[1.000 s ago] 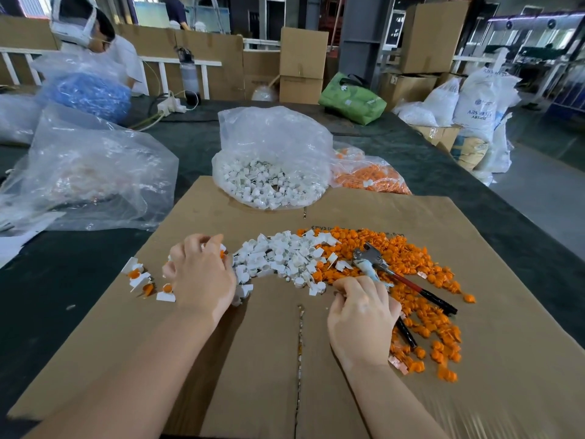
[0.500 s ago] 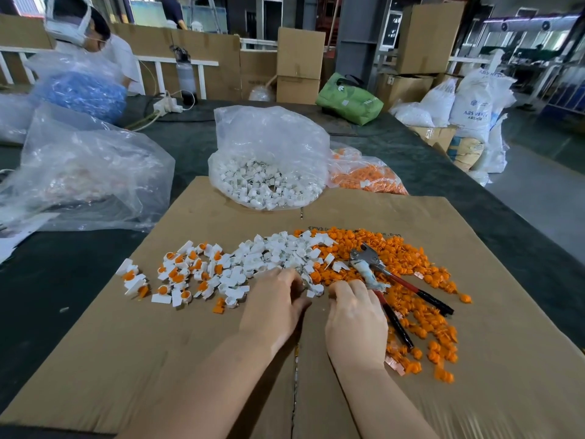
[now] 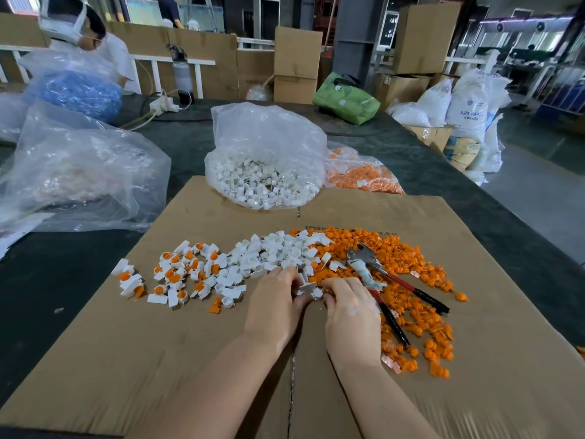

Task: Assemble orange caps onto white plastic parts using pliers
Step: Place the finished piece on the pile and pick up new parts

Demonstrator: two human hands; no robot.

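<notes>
My left hand point(image 3: 273, 307) and right hand point(image 3: 351, 312) both pinch one white plastic part point(image 3: 308, 288) between curled fingertips, pliers point(image 3: 380, 280) lying beside on orange caps point(image 3: 408, 261).

Two bare forearms reach into view — no sleeves, no gloves, no watch or rings visible. The left hand point(image 3: 273, 307) and right hand point(image 3: 351, 315) are bare too — short, plain, unpainted fingernails.

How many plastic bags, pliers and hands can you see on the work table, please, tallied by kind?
Clear plastic bags: 3, holding white parts, orange caps, and unclear contents
Pliers: 1
Hands: 2, left hand, right hand
Total: 6
</notes>
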